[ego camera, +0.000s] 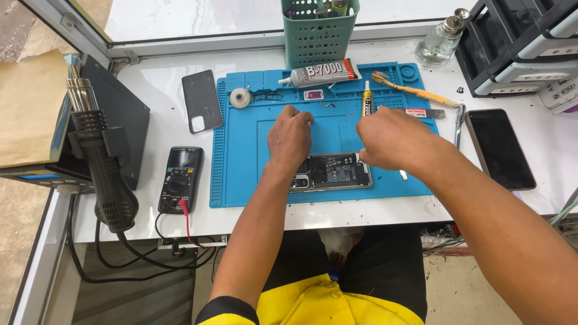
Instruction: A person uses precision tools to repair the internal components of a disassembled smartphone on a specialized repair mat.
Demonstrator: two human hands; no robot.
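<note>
An opened phone [333, 171], its dark boards bare, lies on a blue mat [241, 156] on a white bench [162, 126]. The left hand [289, 138] rests curled above it; the right hand [391, 141] appears pinched on something small.

Bright, even daylight fills the scene, with white glare washing over the far edge of the table [156, 90]. Shadows stay soft and short. Focus is sharp throughout; the frame's edges bend slightly outward.
</note>
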